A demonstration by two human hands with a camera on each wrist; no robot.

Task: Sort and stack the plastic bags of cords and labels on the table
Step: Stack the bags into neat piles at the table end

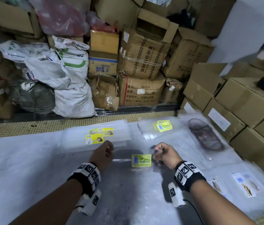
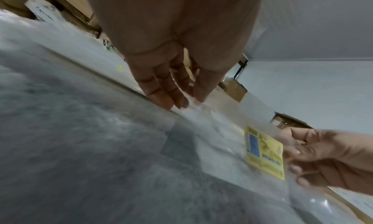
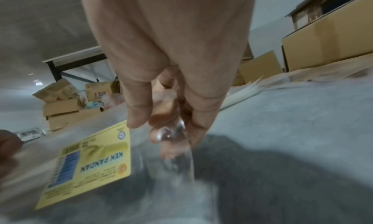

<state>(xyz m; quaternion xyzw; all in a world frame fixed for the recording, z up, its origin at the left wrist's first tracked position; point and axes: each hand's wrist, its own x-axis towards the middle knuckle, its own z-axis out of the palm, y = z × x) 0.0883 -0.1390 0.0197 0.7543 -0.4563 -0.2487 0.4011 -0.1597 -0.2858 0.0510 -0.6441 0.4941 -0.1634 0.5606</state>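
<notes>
While both hands (image 1: 133, 153) pinch a clear bag (image 1: 128, 161) (yellow label), cardboard boxes (image 1: 241, 101) crowd right, sacks (image 1: 55, 75) behind.

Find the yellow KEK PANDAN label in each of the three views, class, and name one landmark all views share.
Head: yellow label low centre, between the two hands.
Left wrist: lower right, beside the right hand.
Right wrist: lower left, left of the right hand's fingers.
Shared landmark: the grey table.
</notes>
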